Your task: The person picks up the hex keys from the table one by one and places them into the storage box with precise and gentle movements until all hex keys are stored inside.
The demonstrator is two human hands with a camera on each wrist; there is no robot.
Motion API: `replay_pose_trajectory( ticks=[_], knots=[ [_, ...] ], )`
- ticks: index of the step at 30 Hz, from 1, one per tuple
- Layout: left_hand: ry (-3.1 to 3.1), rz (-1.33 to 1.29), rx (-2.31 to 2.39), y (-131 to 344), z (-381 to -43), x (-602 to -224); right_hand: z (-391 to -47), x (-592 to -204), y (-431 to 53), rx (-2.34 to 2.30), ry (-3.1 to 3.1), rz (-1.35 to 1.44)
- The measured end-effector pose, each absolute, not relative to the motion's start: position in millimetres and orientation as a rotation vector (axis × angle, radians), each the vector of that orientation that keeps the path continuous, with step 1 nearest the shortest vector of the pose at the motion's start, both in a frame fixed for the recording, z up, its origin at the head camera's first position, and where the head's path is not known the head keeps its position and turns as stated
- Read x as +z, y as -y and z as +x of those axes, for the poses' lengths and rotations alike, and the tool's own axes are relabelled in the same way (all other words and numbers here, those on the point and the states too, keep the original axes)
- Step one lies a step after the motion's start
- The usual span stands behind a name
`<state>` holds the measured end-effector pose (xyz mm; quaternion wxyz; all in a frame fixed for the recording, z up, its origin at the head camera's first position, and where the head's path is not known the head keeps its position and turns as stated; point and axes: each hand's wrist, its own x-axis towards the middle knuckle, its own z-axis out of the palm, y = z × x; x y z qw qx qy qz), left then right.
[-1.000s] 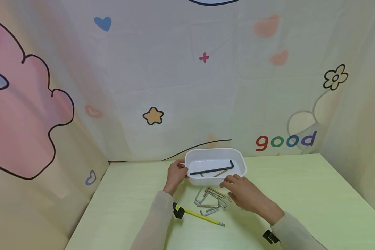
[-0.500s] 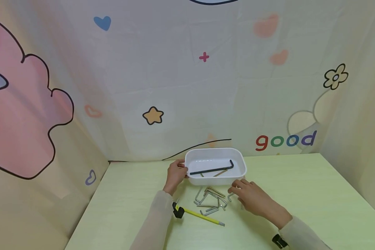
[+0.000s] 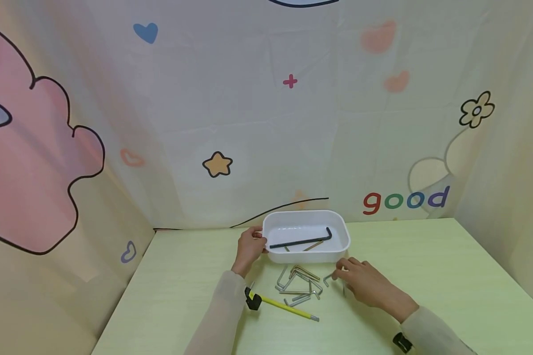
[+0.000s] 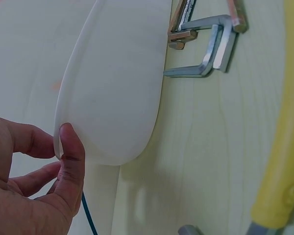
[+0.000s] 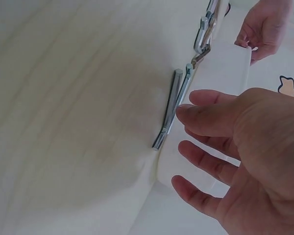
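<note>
A white plastic tray stands at the back of the table, and my left hand pinches its left rim between thumb and fingers. Inside lie a long black hex key and a couple of brass-coloured ones. Several silver and brass hex keys form a loose pile in front of the tray. Right of that pile, my right hand reaches down with loosely bent fingers at a small silver hex key. In the right wrist view, the thumb overlaps a silver hex key; contact is unclear.
Nearest me on the table lies a yellow-handled hex key, its left end hidden by the left wrist's black strap mount. Behind the tray hangs a printed curtain.
My right hand has moved from the tray's front right rim, rightward and down to the small hex keys. The left hand and the tray stay put.
</note>
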<state>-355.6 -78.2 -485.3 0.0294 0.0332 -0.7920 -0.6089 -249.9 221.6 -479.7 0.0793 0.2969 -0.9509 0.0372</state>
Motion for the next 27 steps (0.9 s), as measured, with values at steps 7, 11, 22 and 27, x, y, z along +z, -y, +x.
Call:
replay_pose_trajectory(
  ticks=[7, 11, 22, 27],
  knots=[
    [2.445, 0.109, -1.879, 77.6, -354.9, -484.9, -254.5, -484.4, -224.1, 0.135, 2.858, 0.912],
    [2.452, 0.105, -1.876, 77.3, -354.2, -484.1, -257.2, -485.9, -223.7, 0.16, 2.905, 0.881],
    [2.445, 0.1, -1.889, 78.9, -353.7, -484.3, -256.7, -486.0, -222.6, 0.138, 2.925, 0.9],
    [2.442, 0.098, -1.893, 78.8, -354.7, -484.9, -256.1, -486.0, -224.1, 0.109, 2.906, 0.932]
  ],
)
